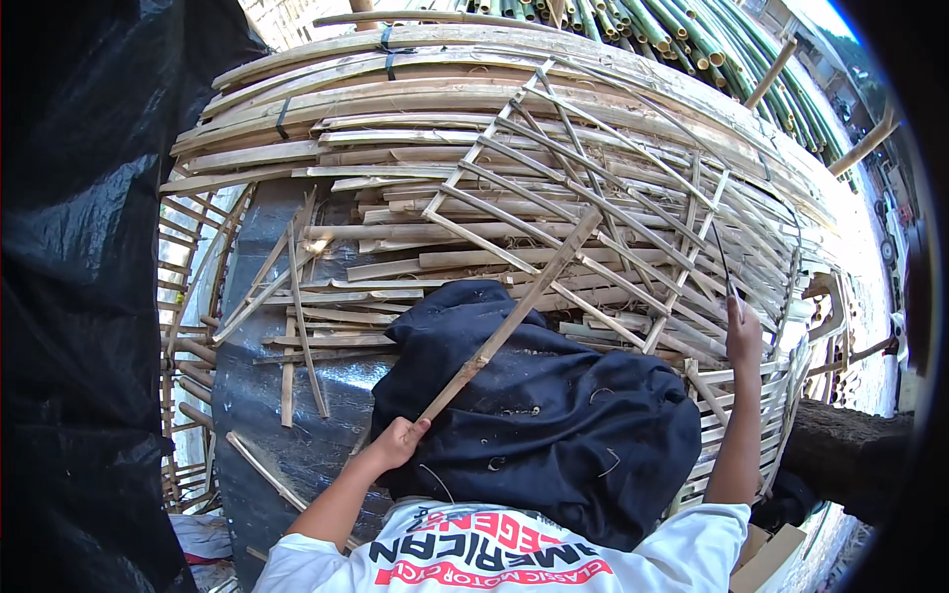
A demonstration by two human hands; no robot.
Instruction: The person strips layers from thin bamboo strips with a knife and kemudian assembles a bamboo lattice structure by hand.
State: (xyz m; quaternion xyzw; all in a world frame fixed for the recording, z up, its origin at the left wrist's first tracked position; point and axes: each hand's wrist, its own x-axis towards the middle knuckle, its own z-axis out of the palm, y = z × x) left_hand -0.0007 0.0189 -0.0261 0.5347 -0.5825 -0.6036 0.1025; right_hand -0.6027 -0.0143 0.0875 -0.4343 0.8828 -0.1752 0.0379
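My left hand [400,442] is closed around the lower end of a bamboo slat [514,321]. The slat slants up and away to the right, over the black cloth [534,415] on my lap. Its far end crosses in front of a lattice frame of thin bamboo strips [593,203]. Out to the right, my right hand [743,331] grips a knife [725,259], whose narrow dark blade points up and away, seen nearly edge-on. Most of its handle is hidden in my fist. The blade is apart from the slat.
Stacks of split bamboo [455,99], some tied with dark bands, lie across the far side. Loose strips [297,287] rest on a dark sheet [247,395] at left. Black plastic [79,296] hangs far left. Green bamboo poles [682,40] lie behind; a log [840,450] is at right.
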